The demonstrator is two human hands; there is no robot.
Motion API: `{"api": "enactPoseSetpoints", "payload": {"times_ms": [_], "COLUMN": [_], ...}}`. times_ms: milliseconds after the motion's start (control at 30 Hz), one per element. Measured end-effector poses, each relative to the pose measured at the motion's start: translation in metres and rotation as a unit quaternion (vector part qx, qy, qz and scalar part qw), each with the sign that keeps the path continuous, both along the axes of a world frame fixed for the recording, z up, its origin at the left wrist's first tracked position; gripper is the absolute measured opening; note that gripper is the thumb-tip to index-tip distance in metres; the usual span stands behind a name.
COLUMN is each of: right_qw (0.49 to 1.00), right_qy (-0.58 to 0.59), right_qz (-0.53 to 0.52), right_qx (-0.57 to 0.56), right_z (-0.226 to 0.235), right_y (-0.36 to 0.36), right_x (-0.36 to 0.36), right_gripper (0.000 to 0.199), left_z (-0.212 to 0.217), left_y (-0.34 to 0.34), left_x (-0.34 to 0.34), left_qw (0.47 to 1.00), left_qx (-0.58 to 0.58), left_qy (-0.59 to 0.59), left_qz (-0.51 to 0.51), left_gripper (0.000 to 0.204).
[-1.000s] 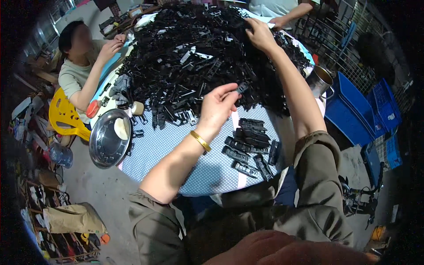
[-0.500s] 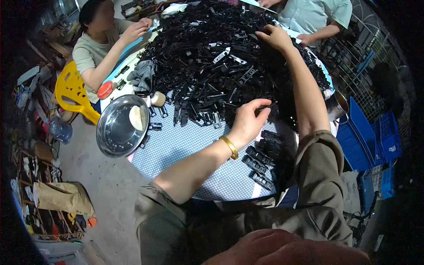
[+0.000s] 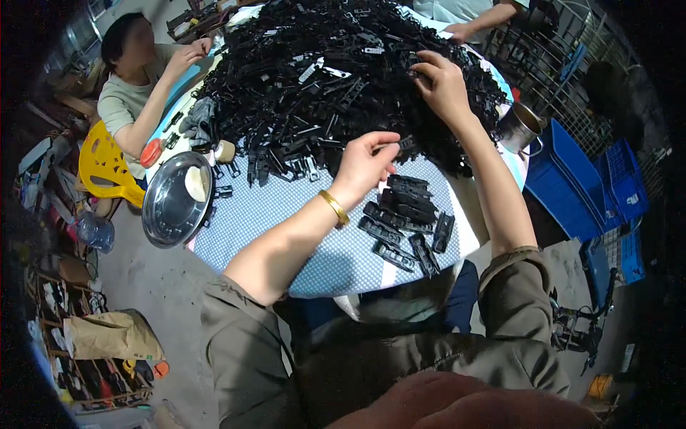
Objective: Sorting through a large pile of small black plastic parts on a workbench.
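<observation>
A large heap of black plastic parts [image 3: 307, 93] covers the far side of a round table. My left hand [image 3: 363, 166], with a gold bracelet [image 3: 334, 209] on its wrist, is at the near edge of the heap. Its thumb and index finger close around a black plastic part [image 3: 406, 145]. Farther right, my right hand [image 3: 444, 89] bends its fingers over the heap; something small and dark is at the fingertips, too unclear to name. Several similar black parts [image 3: 407, 214] lie in loose rows on the dotted tablecloth [image 3: 286, 247], near my left hand.
At the table's left stand a steel bowl [image 3: 174, 207] with a pale piece inside, a red lid [image 3: 151, 152] and a grey glove [image 3: 200, 121]. A metal mug [image 3: 520, 129] stands at the right edge. Blue crates [image 3: 572, 182] are beyond it. Two people sit across the table.
The view has shifted, showing more of the near table edge and the parts there. My right hand's fingers have curled in more. My left hand stays beside the heap's near edge.
</observation>
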State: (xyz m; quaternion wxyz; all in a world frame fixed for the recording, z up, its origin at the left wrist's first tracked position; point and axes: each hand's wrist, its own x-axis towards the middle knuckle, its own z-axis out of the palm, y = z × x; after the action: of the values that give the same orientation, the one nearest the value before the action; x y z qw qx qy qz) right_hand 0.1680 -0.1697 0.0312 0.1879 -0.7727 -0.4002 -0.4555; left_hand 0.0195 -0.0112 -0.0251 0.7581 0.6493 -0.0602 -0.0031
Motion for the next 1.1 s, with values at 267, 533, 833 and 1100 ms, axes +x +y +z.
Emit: {"api": "enactPoseSetpoints", "payload": {"times_ms": [267, 533, 833, 1100], "right_qw": [0.975, 0.959, 0.961, 0.983], "right_qy": [0.139, 0.16, 0.195, 0.115], "right_qz": [0.111, 0.234, 0.172, 0.13], "right_qx": [0.131, 0.018, 0.09, -0.051], "right_z": [-0.01, -0.019, -0.02, -0.015], "right_y": [0.006, 0.02, 0.009, 0.012], "right_x": [-0.058, -0.096, -0.085, -0.104], "right_gripper": [0.027, 0.025, 0.02, 0.032], "left_z": [0.018, 0.024, 0.035, 0.028], "left_y": [0.012, 0.03, 0.024, 0.019], "left_x": [0.002, 0.006, 0.003, 0.001], "left_qw": [1.0, 0.995, 0.984, 0.991], "left_qx": [-0.015, -0.083, -0.171, 0.116], "left_qy": [0.012, 0.036, 0.031, -0.072], "left_qz": [0.018, 0.037, -0.033, -0.011], "left_gripper": [0.029, 0.024, 0.029, 0.031]}}
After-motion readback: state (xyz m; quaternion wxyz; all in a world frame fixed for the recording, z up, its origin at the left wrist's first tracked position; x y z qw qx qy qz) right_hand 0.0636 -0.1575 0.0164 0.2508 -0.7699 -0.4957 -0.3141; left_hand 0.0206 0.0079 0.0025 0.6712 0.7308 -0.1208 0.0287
